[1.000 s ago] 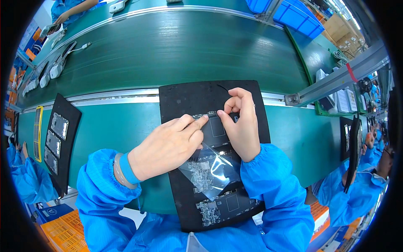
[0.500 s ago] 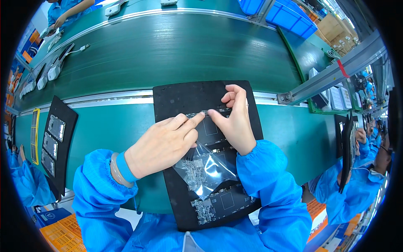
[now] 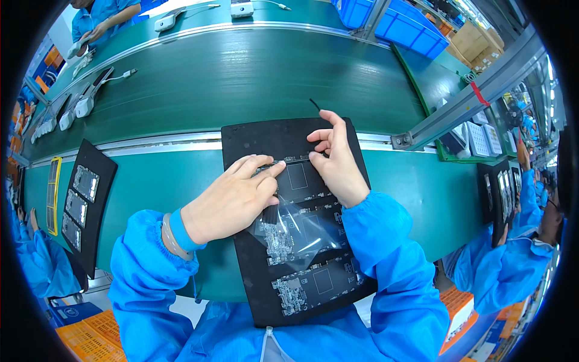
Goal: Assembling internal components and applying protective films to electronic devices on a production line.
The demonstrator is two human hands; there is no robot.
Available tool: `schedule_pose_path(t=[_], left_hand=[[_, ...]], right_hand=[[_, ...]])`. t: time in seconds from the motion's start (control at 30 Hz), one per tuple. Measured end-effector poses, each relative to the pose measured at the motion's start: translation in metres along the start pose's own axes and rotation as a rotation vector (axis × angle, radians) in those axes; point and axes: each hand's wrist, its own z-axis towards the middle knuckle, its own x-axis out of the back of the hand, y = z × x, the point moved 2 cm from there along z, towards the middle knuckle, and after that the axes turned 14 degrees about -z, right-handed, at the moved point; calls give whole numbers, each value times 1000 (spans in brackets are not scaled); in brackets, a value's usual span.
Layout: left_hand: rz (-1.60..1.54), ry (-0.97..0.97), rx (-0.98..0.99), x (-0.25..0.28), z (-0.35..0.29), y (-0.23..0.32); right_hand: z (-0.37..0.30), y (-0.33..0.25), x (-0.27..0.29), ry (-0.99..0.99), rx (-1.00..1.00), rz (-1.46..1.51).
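A black foam mat carries several dark circuit boards, one above the other. My left hand lies over the left end of the top board, fingertips on its upper edge. Its curled lower fingers grip a clear plastic sheet, which hangs over the middle board; thin dark strips show near the grip. My right hand rests by the top board's right end, thumb and raised index finger apart. A thin black strip sticks up at the index fingertip. The bottom board lies uncovered.
A green conveyor belt runs beyond a metal rail. Another mat with boards lies left, beside a yellow-framed panel. White devices sit far left, a blue crate far right. A metal post slants at right; co-workers sit on both sides.
My right index finger has lifted away from the board with a black strip at its tip. My left hand has shifted slightly left, and the plastic sheet has changed shape.
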Motion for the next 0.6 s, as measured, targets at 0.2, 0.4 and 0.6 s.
schedule_pose_path(t=[0.2,0.4,0.6], left_hand=[[-637,-154,72,27,-24,10],[-260,-200,-129,-5,-38,57],[-128,-107,-109,-20,-42,56]], right_hand=[[-25,-15,32,57,-150,556],[-85,-1,19,2,-88,294],[-90,-2,1,84,3,12]])
